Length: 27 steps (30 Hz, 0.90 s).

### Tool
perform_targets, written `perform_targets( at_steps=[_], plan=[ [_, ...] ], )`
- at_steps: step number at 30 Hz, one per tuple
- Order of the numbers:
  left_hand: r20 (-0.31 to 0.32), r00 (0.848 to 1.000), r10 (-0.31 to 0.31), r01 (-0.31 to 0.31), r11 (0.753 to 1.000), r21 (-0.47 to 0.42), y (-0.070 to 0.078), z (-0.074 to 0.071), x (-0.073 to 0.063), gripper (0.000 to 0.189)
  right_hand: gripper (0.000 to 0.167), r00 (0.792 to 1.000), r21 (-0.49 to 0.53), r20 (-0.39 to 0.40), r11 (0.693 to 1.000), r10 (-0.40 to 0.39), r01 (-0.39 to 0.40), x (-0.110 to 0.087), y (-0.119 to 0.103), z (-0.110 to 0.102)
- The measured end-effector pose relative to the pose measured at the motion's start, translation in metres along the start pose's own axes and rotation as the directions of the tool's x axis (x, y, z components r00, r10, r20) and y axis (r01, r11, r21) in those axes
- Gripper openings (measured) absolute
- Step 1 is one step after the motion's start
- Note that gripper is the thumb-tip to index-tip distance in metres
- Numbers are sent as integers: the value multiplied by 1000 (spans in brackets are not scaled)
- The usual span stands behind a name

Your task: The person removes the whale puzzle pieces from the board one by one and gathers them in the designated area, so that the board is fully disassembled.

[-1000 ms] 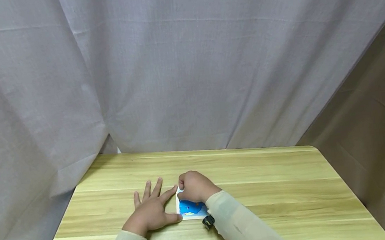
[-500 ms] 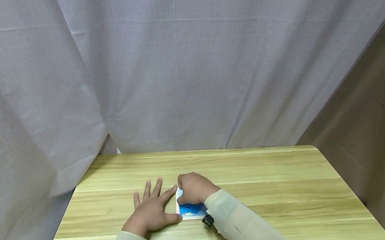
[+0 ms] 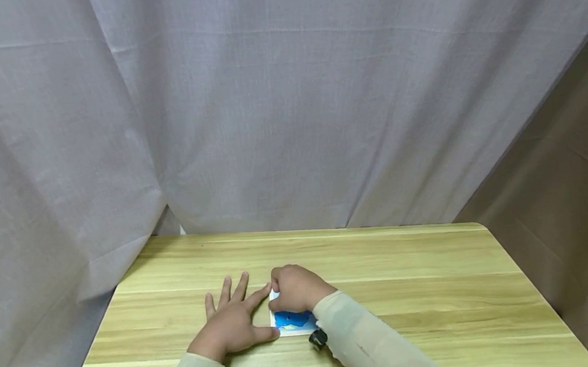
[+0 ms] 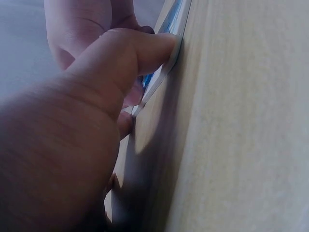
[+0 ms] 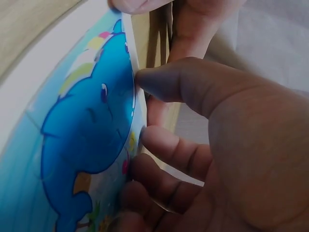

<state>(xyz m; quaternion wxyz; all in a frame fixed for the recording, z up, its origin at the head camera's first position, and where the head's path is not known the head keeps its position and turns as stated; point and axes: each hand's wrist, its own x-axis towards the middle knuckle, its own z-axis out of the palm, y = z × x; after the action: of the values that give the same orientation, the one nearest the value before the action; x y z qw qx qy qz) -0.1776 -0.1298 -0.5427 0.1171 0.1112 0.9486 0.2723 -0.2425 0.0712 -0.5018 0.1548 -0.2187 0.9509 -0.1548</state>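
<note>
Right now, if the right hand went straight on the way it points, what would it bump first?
Probably the left hand, likely its index finger, just ahead of the right hand; depth is hard to judge.

A picture panel (image 3: 293, 320) lies on the tabletop (image 3: 417, 278), with the left hand (image 3: 231, 326) to its left, at both left corners, and the right hand (image 3: 301, 287) over its far part; the right sleeve (image 3: 375, 342) is to the panel's right and front, a wrist device (image 3: 318, 339) is just beside its near right corner, and a curtain (image 3: 285, 100) hangs behind it
</note>
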Motion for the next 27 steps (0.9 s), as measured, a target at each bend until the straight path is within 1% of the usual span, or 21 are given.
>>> perform_targets(
  at_steps=[5,11,19,23,27],
  plan=[
    [3,1000,-3,3,1000,4,0,0,0,98,24,1000,-18,-14,1000,9,-9,1,-1,2],
    [-1,1000,3,-3,1000,3,1,-1,0,98,28,998,-16,-42,999,43,-44,0,-4,5],
    [-10,1000,5,-5,1000,-4,1,-1,0,99,37,997,-30,-48,997,68,-69,0,-11,5],
    [-6,1000,1,-1,1000,-8,1,0,0,99,38,997,-14,-41,997,71,-71,0,-12,6],
    [0,1000,-1,1,1000,-10,0,0,0,98,33,996,-30,-57,997,64,-66,1,-11,7]
  ],
)
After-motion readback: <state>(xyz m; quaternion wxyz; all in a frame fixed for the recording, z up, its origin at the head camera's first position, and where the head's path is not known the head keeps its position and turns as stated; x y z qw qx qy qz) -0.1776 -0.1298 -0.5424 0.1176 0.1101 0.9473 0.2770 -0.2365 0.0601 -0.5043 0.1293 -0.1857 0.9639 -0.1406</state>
